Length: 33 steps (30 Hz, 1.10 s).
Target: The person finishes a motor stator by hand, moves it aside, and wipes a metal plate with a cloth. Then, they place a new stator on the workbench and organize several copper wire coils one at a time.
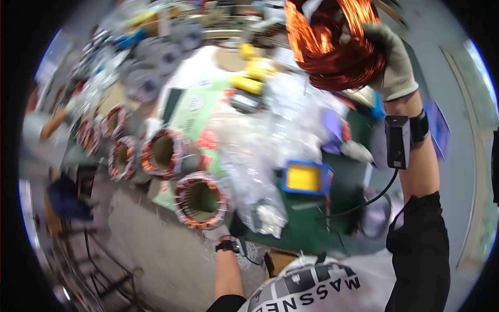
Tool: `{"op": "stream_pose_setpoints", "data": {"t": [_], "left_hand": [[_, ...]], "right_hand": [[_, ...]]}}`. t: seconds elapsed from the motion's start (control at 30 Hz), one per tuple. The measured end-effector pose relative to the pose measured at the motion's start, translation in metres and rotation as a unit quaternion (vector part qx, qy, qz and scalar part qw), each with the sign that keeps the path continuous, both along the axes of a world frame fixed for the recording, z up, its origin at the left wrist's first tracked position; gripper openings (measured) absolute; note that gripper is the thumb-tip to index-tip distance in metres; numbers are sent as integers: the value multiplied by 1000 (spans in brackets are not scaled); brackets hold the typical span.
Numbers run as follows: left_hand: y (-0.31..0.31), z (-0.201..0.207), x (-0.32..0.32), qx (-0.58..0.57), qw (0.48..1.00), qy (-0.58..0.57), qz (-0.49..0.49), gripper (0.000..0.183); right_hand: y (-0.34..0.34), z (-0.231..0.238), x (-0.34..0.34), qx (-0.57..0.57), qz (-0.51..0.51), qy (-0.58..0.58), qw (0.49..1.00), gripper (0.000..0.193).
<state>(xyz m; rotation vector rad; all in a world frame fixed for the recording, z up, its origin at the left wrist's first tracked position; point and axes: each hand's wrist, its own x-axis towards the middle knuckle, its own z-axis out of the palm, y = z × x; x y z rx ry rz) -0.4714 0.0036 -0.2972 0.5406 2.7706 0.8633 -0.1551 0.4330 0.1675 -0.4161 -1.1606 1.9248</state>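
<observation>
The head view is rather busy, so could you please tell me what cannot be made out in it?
In the head view:
Copper coil bundle: top cut off by the upper edge.
Left hand: fingers hidden by the nearest wound ring.
Right hand: some fingertips hidden among the copper windings.
Grey round pieces: blurred, so their detail is lost.

We hold a coil (343, 67) of copper wire high in our right hand (392, 62), its thick loops dark red-brown below, bright orange above. By our left hand (216, 232), a stator (193, 200) lies on its side at the table's (306, 223) near edge, its round open end toward us, rimmed orange and white.
</observation>
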Motion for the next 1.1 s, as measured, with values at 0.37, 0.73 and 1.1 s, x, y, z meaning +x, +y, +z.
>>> {"op": "stream_pose_setpoints", "data": {"t": [0.37,0.73,1.1], "left_hand": [[0,131,113,-203,957,125,-164,47],[4,250,543,6,665,-175,-726,34],[96,175,791,-157,764,-136,-611,96]], "right_hand": [[-305,76,335,-68,-429,-155,887,32],[-452,-69,537,-295,-419,-74,856,65],[-526,-144,628,-384,-409,-61,826,64]]}}
